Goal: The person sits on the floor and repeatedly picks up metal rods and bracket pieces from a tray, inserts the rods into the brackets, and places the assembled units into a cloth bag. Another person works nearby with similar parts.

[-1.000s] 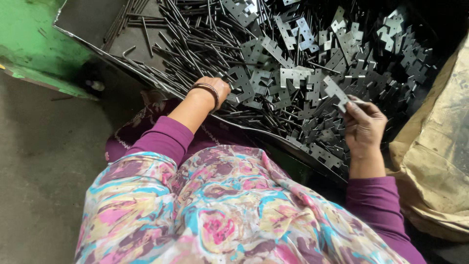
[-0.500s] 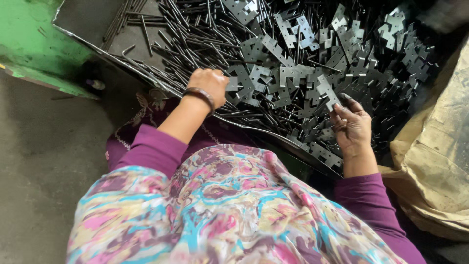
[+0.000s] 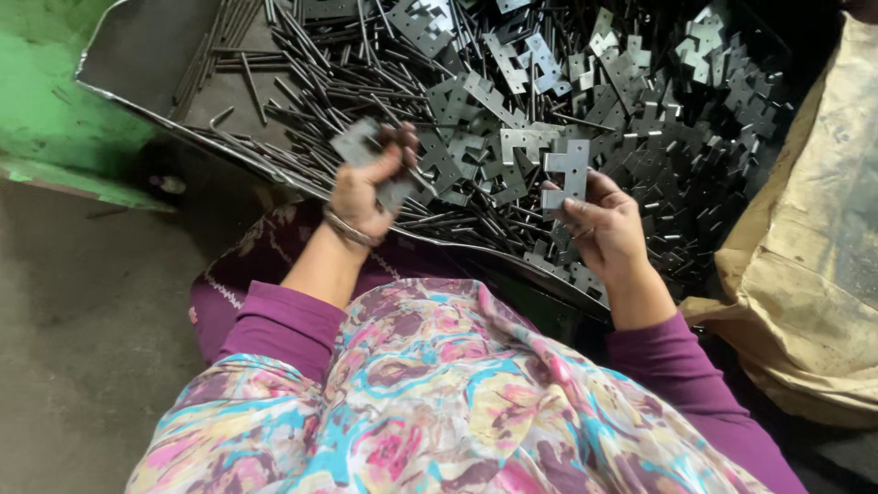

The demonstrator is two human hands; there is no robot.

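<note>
Here, I see the left hand [image 3: 364, 190] closed around grey hinge plates [image 3: 358, 144], raised above the metal tray [image 3: 137, 55]. The right hand [image 3: 604, 229] pinches one notched hinge leaf [image 3: 569, 169] upright. Loose pins [image 3: 302, 82] lie beyond the left hand.

Dim grey concrete floor [image 3: 64, 366], a green painted metal surface [image 3: 55, 119], a tan sack [image 3: 814, 274].

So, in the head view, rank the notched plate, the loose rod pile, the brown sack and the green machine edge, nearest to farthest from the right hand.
1. Notched plate, held in the right hand.
2. Brown sack, to its right.
3. Loose rod pile, up-left in the tray.
4. Green machine edge, far left.
</note>
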